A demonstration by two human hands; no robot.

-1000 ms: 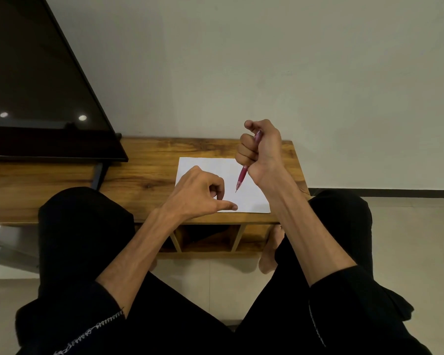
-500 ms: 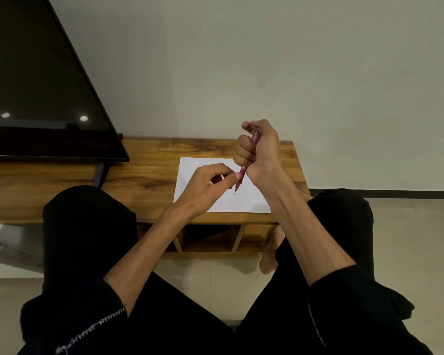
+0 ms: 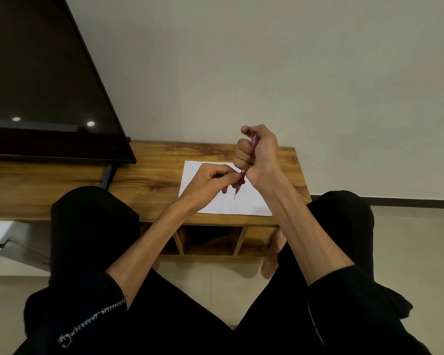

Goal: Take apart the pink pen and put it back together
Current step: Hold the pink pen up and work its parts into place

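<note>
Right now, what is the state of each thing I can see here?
pink pen: held tip-down above the paper, tip exposed.
right hand: fist closed around the pen's upper part.
left hand: fingertips pinching the pen near its lower end.
paper: lying flat on the wooden table.
screen: dark, apparently off.

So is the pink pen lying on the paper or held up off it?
Held up. The right hand fists the pink pen tip-down above the white paper, while the left hand pinches near its lower end.
</note>
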